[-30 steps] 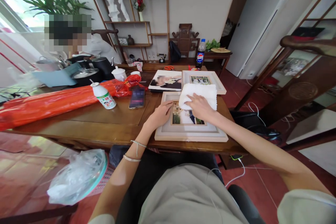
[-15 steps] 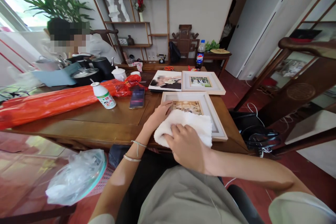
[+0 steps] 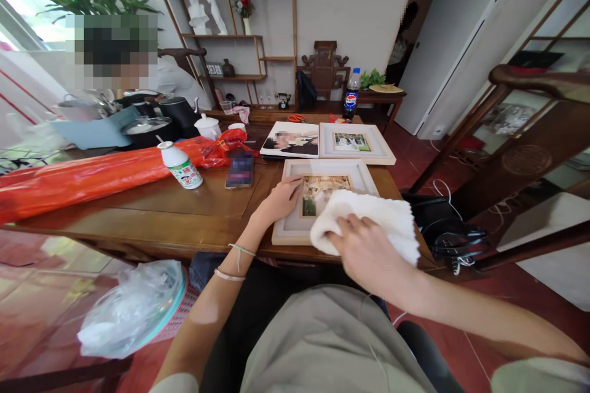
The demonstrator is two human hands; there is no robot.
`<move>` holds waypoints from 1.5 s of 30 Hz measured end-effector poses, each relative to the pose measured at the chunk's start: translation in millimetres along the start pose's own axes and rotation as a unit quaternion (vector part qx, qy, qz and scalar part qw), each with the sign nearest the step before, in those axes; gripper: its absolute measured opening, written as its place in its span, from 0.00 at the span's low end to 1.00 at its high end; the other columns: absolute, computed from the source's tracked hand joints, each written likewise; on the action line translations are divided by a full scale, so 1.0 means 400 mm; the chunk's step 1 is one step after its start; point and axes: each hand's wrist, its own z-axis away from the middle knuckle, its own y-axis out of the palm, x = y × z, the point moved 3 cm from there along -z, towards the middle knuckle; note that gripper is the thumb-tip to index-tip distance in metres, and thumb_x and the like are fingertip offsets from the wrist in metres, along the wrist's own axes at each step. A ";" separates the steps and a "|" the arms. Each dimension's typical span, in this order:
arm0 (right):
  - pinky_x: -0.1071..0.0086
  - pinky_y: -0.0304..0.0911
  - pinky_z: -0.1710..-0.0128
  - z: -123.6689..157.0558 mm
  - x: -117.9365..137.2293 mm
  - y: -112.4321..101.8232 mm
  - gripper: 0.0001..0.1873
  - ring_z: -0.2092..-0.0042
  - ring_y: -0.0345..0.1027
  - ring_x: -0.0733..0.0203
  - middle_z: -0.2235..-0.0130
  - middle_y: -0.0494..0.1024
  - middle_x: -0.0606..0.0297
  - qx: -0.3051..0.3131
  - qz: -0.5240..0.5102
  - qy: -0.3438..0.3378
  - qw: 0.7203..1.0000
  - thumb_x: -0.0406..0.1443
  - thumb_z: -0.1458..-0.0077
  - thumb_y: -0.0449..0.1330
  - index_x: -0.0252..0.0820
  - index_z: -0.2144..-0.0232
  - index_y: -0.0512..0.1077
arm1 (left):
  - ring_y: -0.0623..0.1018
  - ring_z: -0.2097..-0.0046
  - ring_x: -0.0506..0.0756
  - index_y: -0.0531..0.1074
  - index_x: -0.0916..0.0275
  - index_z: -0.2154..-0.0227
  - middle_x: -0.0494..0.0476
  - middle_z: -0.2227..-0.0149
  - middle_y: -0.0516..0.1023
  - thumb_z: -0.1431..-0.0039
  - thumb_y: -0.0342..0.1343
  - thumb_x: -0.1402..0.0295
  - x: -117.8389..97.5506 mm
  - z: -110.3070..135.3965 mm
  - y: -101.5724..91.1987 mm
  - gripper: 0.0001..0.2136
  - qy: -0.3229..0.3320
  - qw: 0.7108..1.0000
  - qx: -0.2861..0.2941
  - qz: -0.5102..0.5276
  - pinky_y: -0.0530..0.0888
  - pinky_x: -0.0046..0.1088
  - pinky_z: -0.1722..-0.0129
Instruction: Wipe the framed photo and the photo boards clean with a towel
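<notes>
Right hand grips a white fluffy towel, pressed on the near right corner of a pale wooden picture frame lying flat on the brown wooden table. Left hand lies flat and empty on the frame's left border. The frame's bare part lies ahead-left of the right hand.

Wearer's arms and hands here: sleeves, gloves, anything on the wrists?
No gloves on the left hand or right hand. Forearms uncovered; short pale sleeves show only at the bottom edge. The left wrist carries two thin pale bands, one with a loose dangling end. No watch visible.
</notes>
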 end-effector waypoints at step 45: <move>0.56 0.55 0.49 -0.181 -0.344 0.119 0.29 0.45 0.59 0.44 0.50 0.70 0.48 -0.064 -0.004 0.056 0.996 0.27 0.52 0.53 0.37 0.46 0.65 | 0.67 0.41 0.59 0.66 0.65 0.45 0.62 0.41 0.66 0.38 0.42 0.70 0.001 -0.004 -0.001 0.19 0.014 1.000 0.018 -0.017 0.65 0.41 0.41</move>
